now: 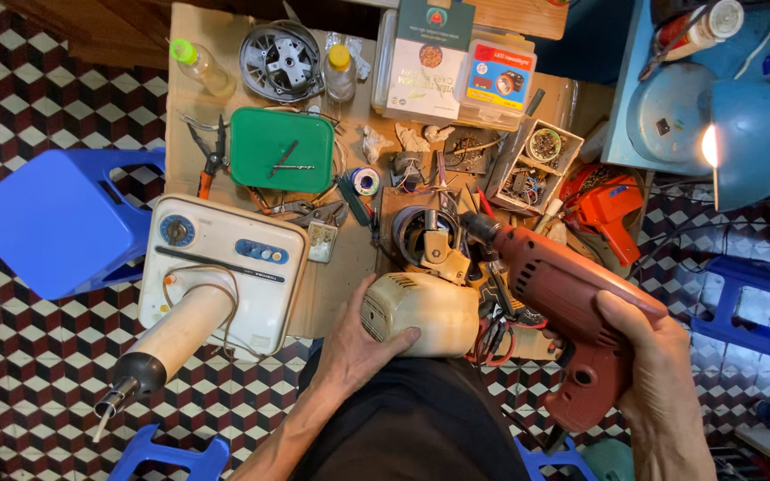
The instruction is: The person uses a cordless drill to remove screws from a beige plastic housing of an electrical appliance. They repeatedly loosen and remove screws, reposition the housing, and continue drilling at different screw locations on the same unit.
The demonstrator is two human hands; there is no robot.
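We've got the left hand (363,343) clamped on the cream motor housing (421,312) at the workbench's (340,285) near edge — right hand (657,374) wrapped tight round the red drill (563,303), its chuck at the housing's metal end.

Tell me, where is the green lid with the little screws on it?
In the head view, the green lid lies at the upper left of the cardboard work surface, just right of the pliers and above the white fan base.
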